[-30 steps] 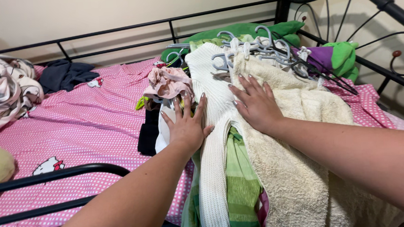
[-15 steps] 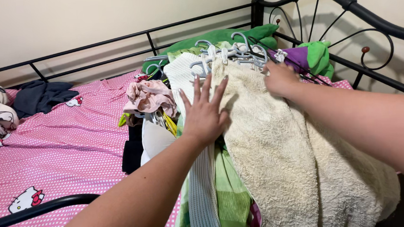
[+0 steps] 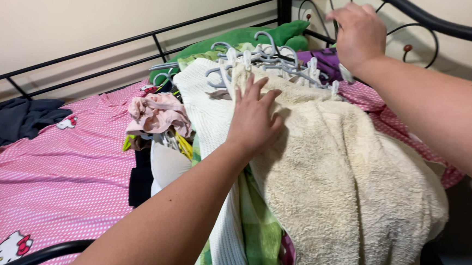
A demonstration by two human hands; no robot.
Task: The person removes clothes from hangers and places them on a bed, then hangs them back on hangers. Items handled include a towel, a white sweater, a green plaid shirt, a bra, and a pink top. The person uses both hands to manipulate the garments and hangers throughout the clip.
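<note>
The left hand (image 3: 254, 117) lies flat with fingers spread on a fluffy cream garment (image 3: 337, 181), thick and towel-like, its long axis running from the hangers beyond the fingertips back toward the person. Just left of that hand lies a white ribbed knit (image 3: 208, 118), with green checked cloth (image 3: 261, 229) under the wrist. Past the fingers sits a cluster of grey plastic hangers (image 3: 264, 60), hooks pointing away. The right hand (image 3: 358, 32) is raised above them, fingers curled; whether it holds anything I cannot tell. Everything rests on a pink dotted bedsheet (image 3: 58, 176) inside a black metal bed frame (image 3: 105, 47), against a plain cream wall (image 3: 76, 22).
</note>
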